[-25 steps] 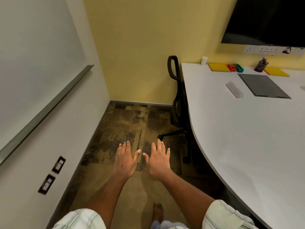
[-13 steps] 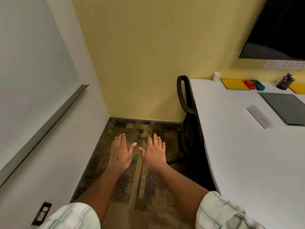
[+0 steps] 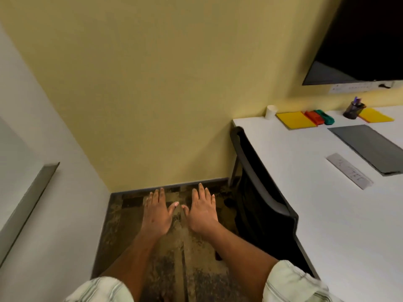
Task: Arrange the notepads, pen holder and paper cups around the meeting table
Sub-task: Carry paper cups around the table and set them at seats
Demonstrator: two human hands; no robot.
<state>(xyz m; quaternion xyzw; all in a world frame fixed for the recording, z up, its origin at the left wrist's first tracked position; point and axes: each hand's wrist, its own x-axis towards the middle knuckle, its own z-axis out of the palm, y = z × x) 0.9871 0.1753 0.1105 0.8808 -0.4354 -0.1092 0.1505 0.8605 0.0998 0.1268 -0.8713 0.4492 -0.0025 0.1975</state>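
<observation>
Since the earlier frame, nearer the yellow wall, with the desk (image 3: 316,214) larger at the right. Fingers (image 3: 156,196) of the left hand (image 3: 156,214) straight and spread, released, holding nothing, palm down above the patterned carpet (image 3: 174,269). Same for the right hand (image 3: 202,212): fingers (image 3: 202,192) flat and apart, touching nothing, thumbs of both nearly meeting. Striped short sleeves (image 3: 292,282) at the bottom edge. Just right of the hands, a black chair (image 3: 261,203) tucked against the desk. On the desk, a white strip (image 3: 349,171) with handwriting too blurred to read, beside a grey mat (image 3: 368,147). Along the far edge by the wall: paper cup (image 3: 271,112), yellow notepad (image 3: 295,120), red item (image 3: 314,117) and green item (image 3: 325,117) side by side, pen holder (image 3: 353,110) with pens, second yellow notepad (image 3: 376,115). Above, a dark screen (image 3: 366,40) and a socket strip (image 3: 362,87).
</observation>
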